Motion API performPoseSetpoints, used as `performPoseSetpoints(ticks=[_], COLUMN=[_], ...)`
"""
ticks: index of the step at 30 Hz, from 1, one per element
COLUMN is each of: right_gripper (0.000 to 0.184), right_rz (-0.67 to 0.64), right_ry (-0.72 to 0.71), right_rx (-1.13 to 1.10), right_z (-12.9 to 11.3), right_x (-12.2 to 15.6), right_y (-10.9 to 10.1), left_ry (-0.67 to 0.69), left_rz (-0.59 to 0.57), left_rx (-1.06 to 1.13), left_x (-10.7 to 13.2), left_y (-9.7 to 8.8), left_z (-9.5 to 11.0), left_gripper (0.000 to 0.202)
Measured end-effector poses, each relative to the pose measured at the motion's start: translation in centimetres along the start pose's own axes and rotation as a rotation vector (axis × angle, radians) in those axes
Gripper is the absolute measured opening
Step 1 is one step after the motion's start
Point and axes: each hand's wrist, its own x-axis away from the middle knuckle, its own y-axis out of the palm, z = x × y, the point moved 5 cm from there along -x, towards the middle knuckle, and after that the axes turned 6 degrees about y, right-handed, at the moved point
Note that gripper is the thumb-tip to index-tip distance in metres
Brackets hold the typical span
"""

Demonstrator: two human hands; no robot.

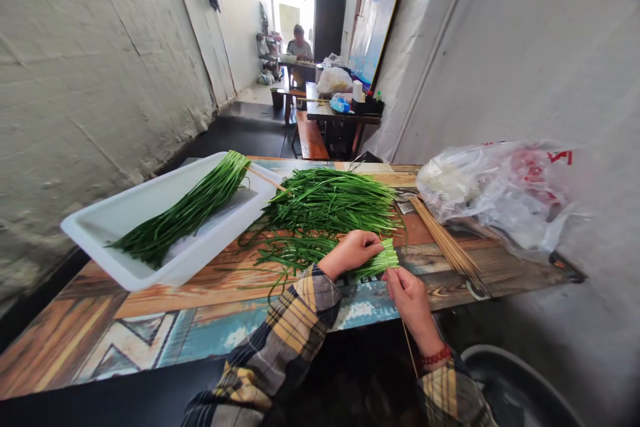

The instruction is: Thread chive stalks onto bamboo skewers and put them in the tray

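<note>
Far left of the frame there's a smooth white plastic tray (123,203), long and rectangular with rounded corners, and a bundle of thin, dark green grassy stalks (185,213) lies slantwise in it, pale cut ends up at the top right corner. It sits on a table with a patchwork wood-print top (210,320), brown planks and scuffed-looking blue. Middle of the frame is a loose, shaggy heap of the same green stalks (330,197).

Just below that is the flat bunch of pale-ended stems (383,260) being handled, leaves trailing left. The left hand (353,253) lies across it, fingers clamped on the stems, cut ends poking out past the fingertips. The right hand (410,293), just right of centre, has thumb and fingertips pinched around a thin tan stick (410,347), right at the lower corner of those cut ends; the stick slants down below the palm.

Further right: a fanned bundle of slim wooden skewers (447,240), then a crinkly clear plastic bag with red print (495,193).
</note>
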Motion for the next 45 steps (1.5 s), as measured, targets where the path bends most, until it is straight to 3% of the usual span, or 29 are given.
performPoseSetpoints(ticks=[2,6,10,13,16,23,28,32,34,36,39,45], right_gripper=[0.041,0.044,0.042,0.038,0.038,0.035,0.038,0.035,0.033,0.031,0.029,0.029], right_rz=[-0.011,0.091,0.092,0.211,0.294,0.256,0.235,0.239,0.217,0.186,0.159,0.170], right_ry=[0.017,0.078,-0.044,-0.092,-0.080,-0.138,-0.192,-0.222,-0.260,-0.316,-0.380,-0.397], right_rx=[-0.022,-0.101,-0.066,0.038,0.097,0.098,0.215,0.211,0.190,0.184,0.189,0.192], right_z=[0.5,1.4,0.0,-1.2,-1.4,-1.2,-1.2,-1.5,-1.9,-2.5,-3.0,-3.0], right_x=[-0.2,-1.3,-2.2,-2.1,-1.8,-1.5,-1.7,-1.4,-1.1,-0.7,-0.1,-0.1], right_y=[-0.5,-2.1,-1.6,-1.0,-0.6,-0.2,0.5,0.6,0.6,0.8,1.0,1.0], left_ry=[-0.005,0.004,0.043,0.072,0.079,0.046,0.042,0.032,0.001,-0.044,-0.057,0.007], left_rz=[0.003,-0.018,-0.060,-0.089,-0.107,-0.191,-0.096,-0.106,-0.054,0.077,0.203,0.141], left_rx=[-0.008,0.001,-0.026,-0.102,-0.200,-0.274,-0.342,-0.286,-0.189,-0.142,-0.223,-0.454], left_x=[0.1,-0.1,-0.1,0.1,0.5,1.4,2.0,2.2,2.2,2.2,2.0,1.0], left_y=[0.0,0.5,1.8,2.2,1.7,0.3,0.3,-0.3,-1.6,-3.4,-5.3,-5.3], left_z=[0.0,-0.2,-0.3,-0.2,-0.1,-0.4,0.1,0.5,0.6,0.5,0.5,0.6], left_gripper=[0.027,0.027,0.027,0.028,0.026,0.018,0.013,0.013,0.017,0.022,0.022,0.020])
